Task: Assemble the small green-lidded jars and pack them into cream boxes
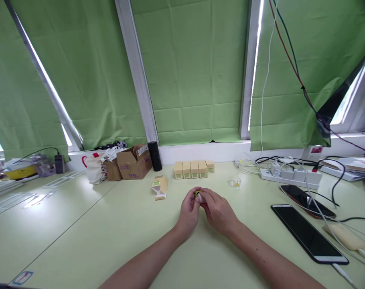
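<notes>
Over the middle of the table my left hand (189,208) and my right hand (217,208) meet at the fingertips. Between them is a small yellow-green and white object (197,194), mostly covered by the fingers, so its kind is unclear. Both hands are closed around it, thumbs and fingers pinching. Beyond my left hand, a small kraft-paper box (160,185) stands with its flap open toward me. A row of similar small boxes (190,169) with green-framed labels is farther back. To the right sits a small clear dish (234,182) with something yellow in it.
A black cylinder (155,156), an open cardboard box (134,162) and a white bag (94,168) stand along the back left. On the right are a power strip (290,176), a white-edged phone (309,233), a dark phone (307,200) and loose cables.
</notes>
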Available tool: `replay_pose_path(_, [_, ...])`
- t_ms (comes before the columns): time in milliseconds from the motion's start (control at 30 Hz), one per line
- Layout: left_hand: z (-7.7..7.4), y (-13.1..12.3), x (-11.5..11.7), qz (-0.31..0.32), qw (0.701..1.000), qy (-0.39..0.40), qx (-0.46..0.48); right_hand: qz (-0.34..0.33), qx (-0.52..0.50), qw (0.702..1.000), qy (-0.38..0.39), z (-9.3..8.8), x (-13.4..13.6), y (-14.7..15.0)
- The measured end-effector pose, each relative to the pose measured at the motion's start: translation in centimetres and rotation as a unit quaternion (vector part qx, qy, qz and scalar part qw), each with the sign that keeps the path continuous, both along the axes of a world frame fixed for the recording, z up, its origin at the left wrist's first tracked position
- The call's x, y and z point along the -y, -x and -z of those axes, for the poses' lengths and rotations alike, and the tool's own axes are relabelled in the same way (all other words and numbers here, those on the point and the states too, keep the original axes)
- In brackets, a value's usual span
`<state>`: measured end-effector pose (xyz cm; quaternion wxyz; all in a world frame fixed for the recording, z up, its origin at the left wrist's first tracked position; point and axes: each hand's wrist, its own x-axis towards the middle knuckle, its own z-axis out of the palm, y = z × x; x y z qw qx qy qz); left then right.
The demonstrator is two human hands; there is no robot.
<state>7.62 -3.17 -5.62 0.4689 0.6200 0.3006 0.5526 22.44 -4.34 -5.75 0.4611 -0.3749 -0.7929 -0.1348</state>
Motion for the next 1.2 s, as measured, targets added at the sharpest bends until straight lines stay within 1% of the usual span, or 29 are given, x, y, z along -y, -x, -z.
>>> replay_pose_path(167, [-0.19,0.25,0.03,0.001,1.0,0.0,-0.013,-0.009,-0.004,1.0,0.001,0.11,0.03,-0.07])
replay_pose_path(300, [-0.21,0.54,-0.08,0.045,0.999,0.025,-0.007,-0.016,-0.018,1.0,0.001,0.4,-0.07,-0.36])
replay_pose_path(400, [-0.04,0.43,-0.12,0.066,0.997,0.034,-0.006,-0.02,-0.024,0.999,0.017,0.67,-0.21,-0.53])
replay_pose_path(500, [0.13,0.22,-0.17,0.062,0.997,0.041,-0.009,-0.024,-0.031,0.999,0.028,0.8,-0.25,-0.57])
replay_pose_path(633, [0.11,0.17,-0.18,0.06,0.997,0.047,-0.015,-0.034,-0.037,0.999,0.022,0.8,-0.14,-0.51])
replay_pose_path(800, [-0.02,0.27,-0.12,0.056,0.997,0.048,-0.013,-0.024,-0.041,0.999,0.011,0.93,-0.22,-0.43])
replay_pose_path(1000, [0.2,0.29,-0.22,0.061,0.997,0.045,-0.006,-0.021,-0.039,0.999,0.008,0.9,-0.36,-0.37])
replay_pose_path(1200, [0.11,0.33,-0.15,0.058,0.997,0.042,-0.017,-0.02,-0.038,0.999,0.002,0.8,-0.35,-0.28])
